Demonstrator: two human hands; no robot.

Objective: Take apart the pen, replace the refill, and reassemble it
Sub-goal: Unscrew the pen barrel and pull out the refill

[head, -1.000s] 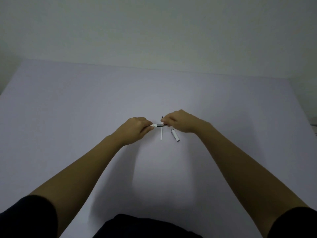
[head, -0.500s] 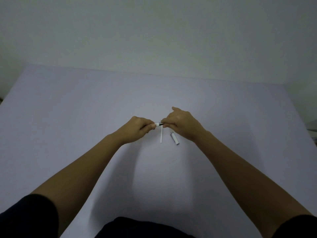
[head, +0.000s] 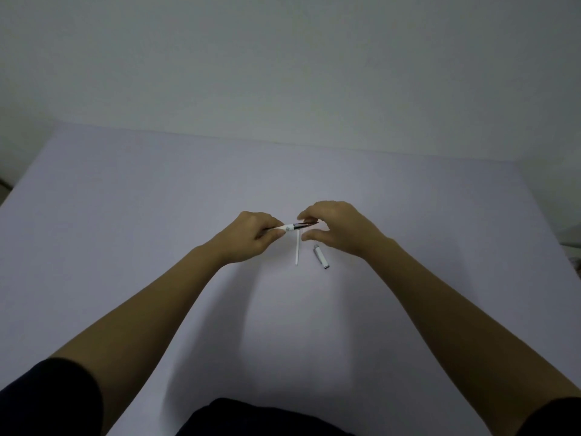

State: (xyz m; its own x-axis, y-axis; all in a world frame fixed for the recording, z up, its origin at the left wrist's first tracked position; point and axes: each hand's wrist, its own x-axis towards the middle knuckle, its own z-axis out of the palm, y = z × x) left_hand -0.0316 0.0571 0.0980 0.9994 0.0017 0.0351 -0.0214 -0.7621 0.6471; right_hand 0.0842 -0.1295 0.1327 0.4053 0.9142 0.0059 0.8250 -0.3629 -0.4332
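My left hand [head: 251, 237] is shut on the white pen barrel [head: 287, 228], held level just above the table. The barrel's dark front end [head: 306, 224] points right. My right hand [head: 341, 229] hovers at that end with the fingers just above it and the thumb spread below, so nothing is pinched. A thin white refill [head: 297, 251] lies on the table under the pen, pointing toward me. A short white cap piece [head: 321, 257] with a metal end lies right of the refill, below my right hand.
The work surface is a pale lilac table [head: 157, 215] with its far edge against a plain wall. Table edges run along the left and right. My dark sleeves and lap fill the bottom of the view.
My right hand was pinched on the pen's dark front end; now its thumb has dropped away and the fingers have spread. My left hand keeps hold of the barrel.
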